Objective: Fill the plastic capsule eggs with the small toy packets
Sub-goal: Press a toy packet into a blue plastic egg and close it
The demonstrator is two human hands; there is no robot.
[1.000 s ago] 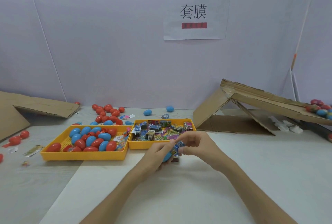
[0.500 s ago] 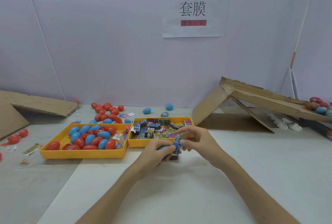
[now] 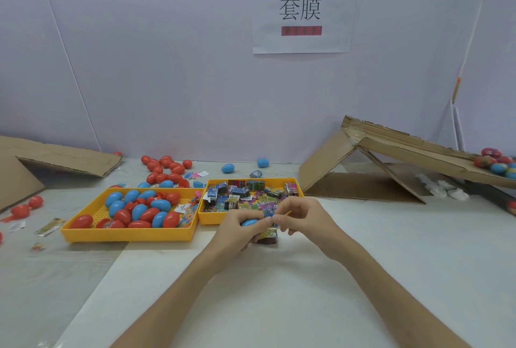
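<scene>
Half-hidden: egg [image 3: 249, 222] in left hand [image 3: 234, 233], packet [image 3: 268, 212] in right hand [image 3: 305, 216].

Only two arms and the hands show of the person. Left hand [image 3: 237, 231] and right hand [image 3: 304, 219]: both bare. Left forearm [image 3: 178, 292] and right forearm [image 3: 391, 286]: bare skin the whole visible run, from wrist to the near frame edge. Build: slim forearms, narrow wrists, thin fingers. Both forearms look broader toward the near edge and taper to the wrists further off. Nails and finer surface detail are too blurred to tell.
</scene>
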